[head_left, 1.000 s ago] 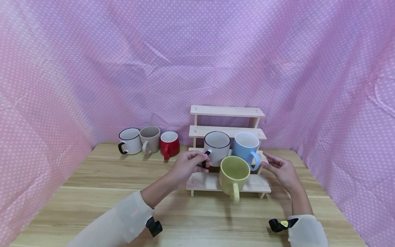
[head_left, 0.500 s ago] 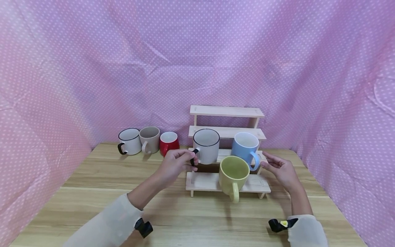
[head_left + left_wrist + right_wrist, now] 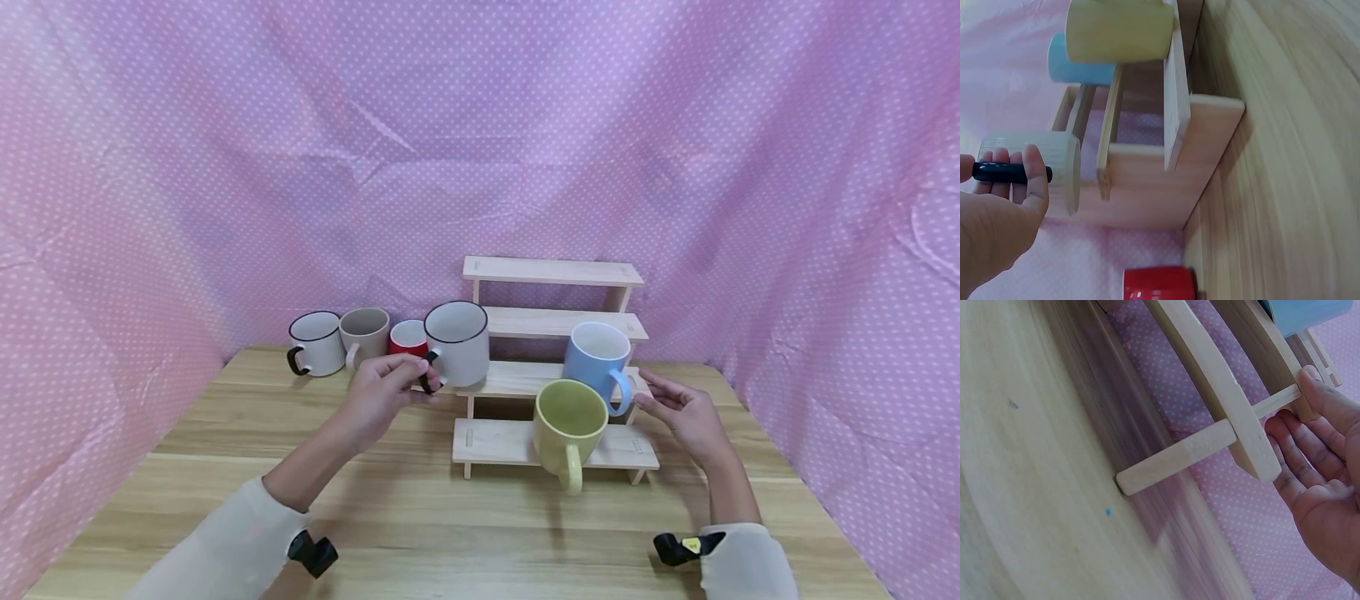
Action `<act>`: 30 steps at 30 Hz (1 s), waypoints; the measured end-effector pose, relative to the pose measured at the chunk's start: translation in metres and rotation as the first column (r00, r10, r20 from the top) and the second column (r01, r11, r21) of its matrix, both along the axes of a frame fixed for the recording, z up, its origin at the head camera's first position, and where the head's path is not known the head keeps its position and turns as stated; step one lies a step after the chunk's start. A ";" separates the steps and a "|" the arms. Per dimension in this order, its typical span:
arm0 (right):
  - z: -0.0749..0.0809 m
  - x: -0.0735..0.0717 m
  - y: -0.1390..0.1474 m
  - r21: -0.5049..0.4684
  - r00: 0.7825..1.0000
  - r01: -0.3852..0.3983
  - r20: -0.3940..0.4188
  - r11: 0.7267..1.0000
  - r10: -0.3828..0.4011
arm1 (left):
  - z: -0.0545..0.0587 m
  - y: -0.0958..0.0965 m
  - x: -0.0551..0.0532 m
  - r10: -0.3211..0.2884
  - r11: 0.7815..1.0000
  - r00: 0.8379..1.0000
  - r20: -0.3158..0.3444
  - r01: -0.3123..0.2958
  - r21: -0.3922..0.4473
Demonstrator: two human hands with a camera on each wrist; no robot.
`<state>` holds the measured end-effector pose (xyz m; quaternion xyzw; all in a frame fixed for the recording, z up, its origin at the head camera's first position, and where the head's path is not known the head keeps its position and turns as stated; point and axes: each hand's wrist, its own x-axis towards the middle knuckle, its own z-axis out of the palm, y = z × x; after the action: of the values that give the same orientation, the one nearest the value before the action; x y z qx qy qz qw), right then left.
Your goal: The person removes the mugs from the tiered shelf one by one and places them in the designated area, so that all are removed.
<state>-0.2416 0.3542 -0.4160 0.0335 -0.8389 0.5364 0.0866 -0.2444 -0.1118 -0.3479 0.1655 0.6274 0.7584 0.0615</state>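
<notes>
My left hand [image 3: 382, 392] pinches the black handle [image 3: 1007, 172] of a white mug [image 3: 459, 346] with a dark rim. That mug hangs in the air at the left end of the tiered wooden stand [image 3: 517, 379], partly covering a red mug [image 3: 407, 337] behind it. At the stand's right end, my right hand [image 3: 684, 414] grips the end of a tier, thumb on its upper edge and fingers underneath in the right wrist view. A light blue mug [image 3: 592, 358] sits on the second tier from the bottom. On the lowest tier stands a yellow mug [image 3: 566, 421], handle toward me.
A second white mug [image 3: 324, 346] with a black handle and a beige mug [image 3: 367, 333] stand left of the red one on the wooden tabletop [image 3: 465, 533]. A pink dotted cloth [image 3: 480, 150] hangs behind and at both sides.
My left hand has carried the white mug leftward, from beside the blue mug to the stand's left end. The right hand and the other mugs have stayed put.
</notes>
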 end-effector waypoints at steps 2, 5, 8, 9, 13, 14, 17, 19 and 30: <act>0.000 0.000 0.000 0.002 1.000 0.003 0.002 1.000 -0.003 | 0.001 -0.008 0.000 0.001 1.000 1.000 -0.020 -0.001 0.002; 0.001 0.001 0.000 -0.001 1.000 0.004 0.001 1.000 -0.004 | 0.003 -0.020 -0.001 -0.008 1.000 0.999 -0.048 0.010 0.021; 0.000 0.002 0.000 -0.005 1.000 0.005 0.001 1.000 -0.005 | 0.002 -0.032 -0.002 -0.017 0.999 0.998 -0.068 0.020 0.047; 0.000 0.002 -0.001 -0.006 1.000 0.005 0.002 1.000 -0.005 | 0.002 -0.037 -0.003 -0.015 0.998 0.997 -0.072 0.019 0.055; 0.000 0.002 -0.001 -0.010 1.000 0.004 0.001 1.000 -0.004 | 0.001 -0.055 -0.004 0.006 0.998 0.995 -0.095 0.000 0.059; 0.000 0.002 -0.001 -0.012 1.000 0.004 0.000 1.000 -0.004 | 0.001 -0.060 -0.004 0.014 0.998 0.995 -0.099 -0.009 0.059; 0.000 0.001 -0.002 -0.012 1.000 0.003 -0.004 1.000 -0.003 | -0.001 -0.073 -0.006 0.033 0.998 0.993 -0.111 -0.026 0.059; 0.001 0.001 -0.002 -0.010 1.000 0.006 -0.005 1.000 -0.006 | -0.002 -0.083 -0.007 0.045 0.997 0.993 -0.111 -0.037 0.066; 0.001 0.000 -0.003 -0.018 1.000 0.002 -0.011 1.000 -0.002 | -0.022 -0.134 -0.005 0.104 0.991 0.988 -0.119 -0.093 0.095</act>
<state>-0.2419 0.3513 -0.4151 0.0350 -0.8335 0.5436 0.0921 -0.2494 -0.2455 -0.3696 0.1835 0.6030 0.7760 -0.0223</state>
